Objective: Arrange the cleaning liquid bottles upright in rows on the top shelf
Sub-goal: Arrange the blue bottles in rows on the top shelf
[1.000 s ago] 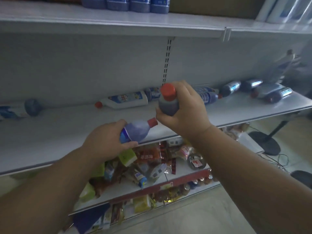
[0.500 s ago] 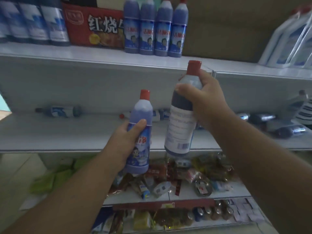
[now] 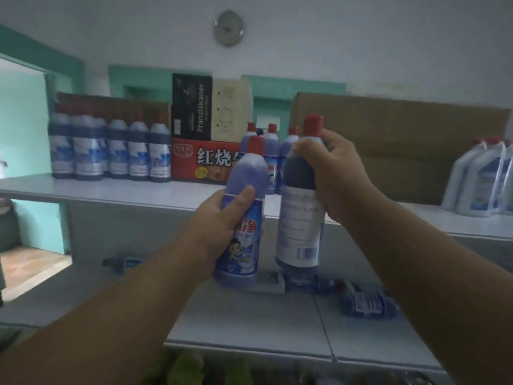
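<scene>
The left hand (image 3: 219, 218) has its grip wrapped round the middle of a blue bottle (image 3: 244, 218), thumb across the label, bottle upright. The right hand (image 3: 333, 176) has its grip clamped on the neck and shoulder of a darker bottle (image 3: 301, 215), also upright, just beside the first. Both bottles hang in front of the top shelf (image 3: 111, 190), their bases below its front edge and above the lower shelf (image 3: 249, 323). On the top shelf a row of bottles (image 3: 111, 154) stands at left, a red box (image 3: 200, 162) beside it, a small cluster (image 3: 270, 151) behind the held bottles. Bare shelf runs along the front edge, left of the hands. White jugs (image 3: 477, 184) stand far right. Loose bottles (image 3: 366, 301) lie on the lower shelf.
</scene>
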{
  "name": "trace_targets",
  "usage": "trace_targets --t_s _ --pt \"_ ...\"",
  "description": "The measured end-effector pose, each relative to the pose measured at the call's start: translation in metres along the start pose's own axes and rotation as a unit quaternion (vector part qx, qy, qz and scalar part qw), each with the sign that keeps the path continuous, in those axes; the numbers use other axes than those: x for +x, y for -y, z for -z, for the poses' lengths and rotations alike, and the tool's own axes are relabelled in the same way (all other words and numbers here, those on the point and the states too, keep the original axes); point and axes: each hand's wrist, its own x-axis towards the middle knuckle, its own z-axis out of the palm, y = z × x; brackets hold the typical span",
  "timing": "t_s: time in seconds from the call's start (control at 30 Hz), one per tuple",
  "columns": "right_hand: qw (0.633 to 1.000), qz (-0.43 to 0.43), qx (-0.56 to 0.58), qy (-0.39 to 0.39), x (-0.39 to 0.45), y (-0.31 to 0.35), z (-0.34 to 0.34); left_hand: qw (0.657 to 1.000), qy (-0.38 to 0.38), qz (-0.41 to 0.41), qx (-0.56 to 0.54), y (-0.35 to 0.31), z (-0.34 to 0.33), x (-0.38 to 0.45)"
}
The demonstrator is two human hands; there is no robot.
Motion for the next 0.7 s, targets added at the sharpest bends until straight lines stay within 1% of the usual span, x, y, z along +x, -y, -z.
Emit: trace_targets --t_s 0.13,0.23,0.33,0.5,0.6,0.7 --pt "0.996 0.028 -0.073 -0.046 0.043 -0.010 -0.009 0.997 -0.002 -0.034 0.064 -0.009 0.008 0.050" --pt "0.987 0.035 -0.127 -0.089 0.078 -0.024 -0.014 0.997 0.008 -0.054 0.062 -0.014 0.006 0.091" --pt "0.982 0.027 -0.146 -0.117 0.105 -0.040 -0.015 0.995 0.017 -0.071 0.071 -0.014 0.000 0.132" --pt "0.962 0.018 -0.230 -0.147 0.134 -0.069 -0.010 0.994 0.018 -0.051 0.091 0.001 -0.013 0.190" --pt "0.958 0.004 -0.239 -0.160 0.143 -0.086 -0.001 0.996 0.007 -0.047 0.078 0.012 -0.023 0.208" --pt "0.961 -0.015 -0.230 -0.151 0.147 -0.100 0.008 0.995 -0.005 -0.041 0.091 0.020 -0.033 0.216"
